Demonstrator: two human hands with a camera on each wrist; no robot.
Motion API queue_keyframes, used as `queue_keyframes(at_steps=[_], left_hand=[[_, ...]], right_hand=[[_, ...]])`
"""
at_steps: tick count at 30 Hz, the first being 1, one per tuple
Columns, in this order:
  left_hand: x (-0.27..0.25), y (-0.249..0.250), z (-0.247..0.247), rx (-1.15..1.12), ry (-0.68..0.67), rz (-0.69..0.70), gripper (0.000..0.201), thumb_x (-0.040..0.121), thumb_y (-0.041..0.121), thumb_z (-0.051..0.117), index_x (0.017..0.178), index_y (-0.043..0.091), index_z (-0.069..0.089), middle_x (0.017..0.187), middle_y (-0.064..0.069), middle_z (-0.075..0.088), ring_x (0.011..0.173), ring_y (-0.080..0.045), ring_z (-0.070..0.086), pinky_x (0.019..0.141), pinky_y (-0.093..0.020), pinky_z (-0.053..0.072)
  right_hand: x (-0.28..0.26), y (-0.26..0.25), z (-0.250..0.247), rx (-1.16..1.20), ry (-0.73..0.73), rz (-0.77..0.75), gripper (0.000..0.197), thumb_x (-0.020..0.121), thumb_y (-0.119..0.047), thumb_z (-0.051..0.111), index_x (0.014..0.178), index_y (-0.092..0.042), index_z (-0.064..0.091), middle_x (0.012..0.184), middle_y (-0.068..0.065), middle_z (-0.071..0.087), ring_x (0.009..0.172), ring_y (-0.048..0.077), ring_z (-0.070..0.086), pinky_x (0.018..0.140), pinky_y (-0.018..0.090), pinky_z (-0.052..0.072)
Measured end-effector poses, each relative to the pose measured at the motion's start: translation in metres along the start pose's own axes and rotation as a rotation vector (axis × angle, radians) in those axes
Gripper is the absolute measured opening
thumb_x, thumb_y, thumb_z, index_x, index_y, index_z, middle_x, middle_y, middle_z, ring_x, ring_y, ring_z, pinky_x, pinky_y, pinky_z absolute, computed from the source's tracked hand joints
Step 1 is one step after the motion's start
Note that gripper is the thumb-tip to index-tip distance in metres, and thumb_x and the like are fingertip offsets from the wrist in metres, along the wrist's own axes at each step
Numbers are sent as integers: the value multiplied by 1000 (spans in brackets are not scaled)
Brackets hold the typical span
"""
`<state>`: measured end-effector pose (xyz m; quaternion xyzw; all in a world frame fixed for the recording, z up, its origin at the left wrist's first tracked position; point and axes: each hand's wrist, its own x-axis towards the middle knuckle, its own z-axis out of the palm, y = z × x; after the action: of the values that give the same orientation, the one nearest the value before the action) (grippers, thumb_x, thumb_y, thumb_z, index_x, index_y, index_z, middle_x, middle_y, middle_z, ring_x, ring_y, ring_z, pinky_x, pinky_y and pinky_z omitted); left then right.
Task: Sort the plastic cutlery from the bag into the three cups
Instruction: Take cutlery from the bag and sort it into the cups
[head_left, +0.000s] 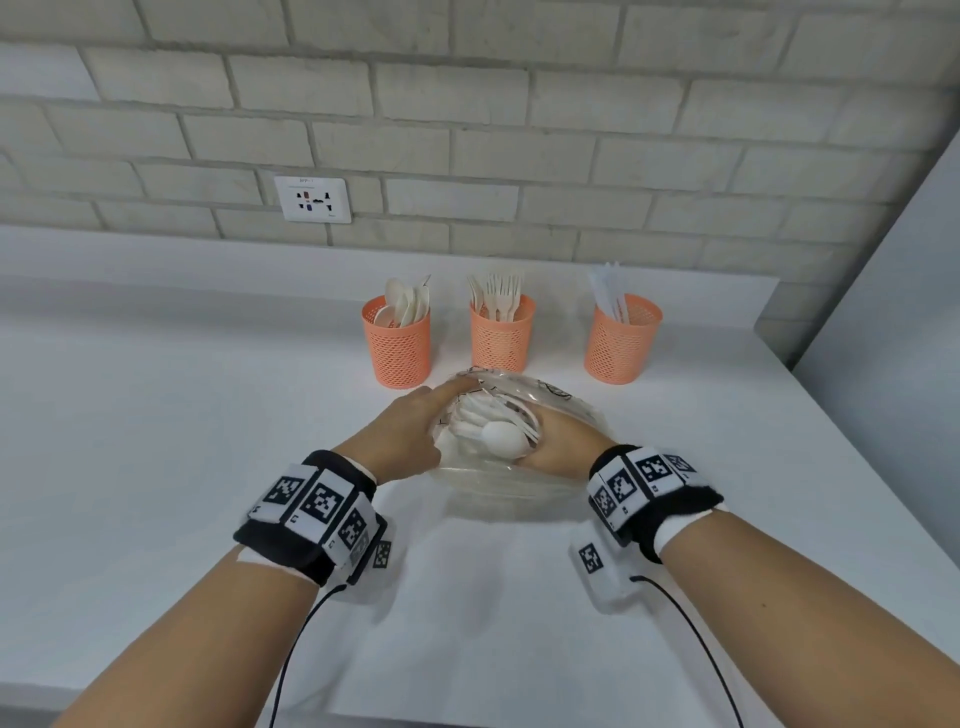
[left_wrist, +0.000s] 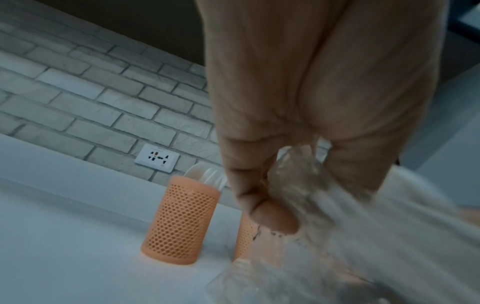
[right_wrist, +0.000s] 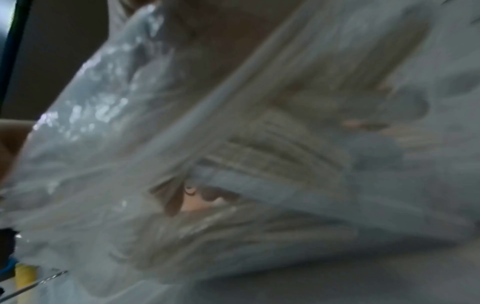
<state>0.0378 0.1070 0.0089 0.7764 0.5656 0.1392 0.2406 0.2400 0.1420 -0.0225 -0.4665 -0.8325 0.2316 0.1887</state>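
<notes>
Head view shows the white counter (head_left: 182, 467) bearing a clear bag (head_left: 519, 483) just before three orange cups: left cup (head_left: 397, 345) of spoons, middle cup (head_left: 501, 332) of forks, right cup (head_left: 622, 338) of knives. Left hand (head_left: 405, 436) pinches the bag's rim, holding the mouth open, while the right hand (head_left: 563, 447) reaches inside; its fingers are hidden, so its grasp is unclear. Best, I judge, to keep the mouth taut and lift the loose spoon (head_left: 504, 439) alone by its handle, untangled from the forks.

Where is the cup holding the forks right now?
In the head view the fork cup stands in the middle of the three, between the spoon cup and the knife cup, just behind the bag.
</notes>
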Motion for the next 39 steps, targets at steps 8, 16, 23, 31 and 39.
queue_keyframes(at_steps=[8, 16, 23, 31, 39], left_hand=[[17, -8, 1, -372, 181, -145, 43, 82, -9, 45, 113, 17, 57, 106, -2, 57, 80, -14, 52, 59, -18, 44], [13, 21, 19, 70, 88, 277, 39, 76, 48, 56, 98, 15, 60, 135, 1, 46, 121, -21, 46, 101, -37, 38], [17, 49, 60, 299, -127, 250, 112, 56, 56, 79, 139, 16, 15, 120, -6, 58, 107, -25, 55, 94, -31, 32], [27, 44, 67, 492, -443, 213, 119, 52, 78, 64, 147, 22, 19, 143, -4, 26, 129, -26, 28, 108, -47, 32], [30, 51, 55, 632, -403, 32, 63, 88, 47, 48, 142, 23, 27, 135, -13, 34, 124, -31, 33, 100, -46, 38]], right_hand=[[-10, -16, -11, 333, -46, -11, 56, 73, -11, 75, 121, -28, 52, 116, -11, 62, 108, 6, 57, 94, 21, 46], [-20, -16, -32, 923, 180, 97, 39, 67, 2, 74, 102, -6, 59, 88, 6, 65, 88, 19, 65, 80, 32, 56], [-21, -11, -49, 1270, 415, 229, 17, 77, 9, 62, 80, -8, 60, 62, 7, 59, 56, 17, 62, 55, 28, 53], [-29, 6, -62, 1371, 394, 323, 5, 73, -1, 64, 75, -3, 60, 56, 7, 58, 53, 17, 58, 53, 28, 51], [-34, 7, -61, 1347, 207, 384, 12, 64, -8, 63, 72, -1, 59, 60, 7, 57, 51, 14, 59, 51, 23, 51]])
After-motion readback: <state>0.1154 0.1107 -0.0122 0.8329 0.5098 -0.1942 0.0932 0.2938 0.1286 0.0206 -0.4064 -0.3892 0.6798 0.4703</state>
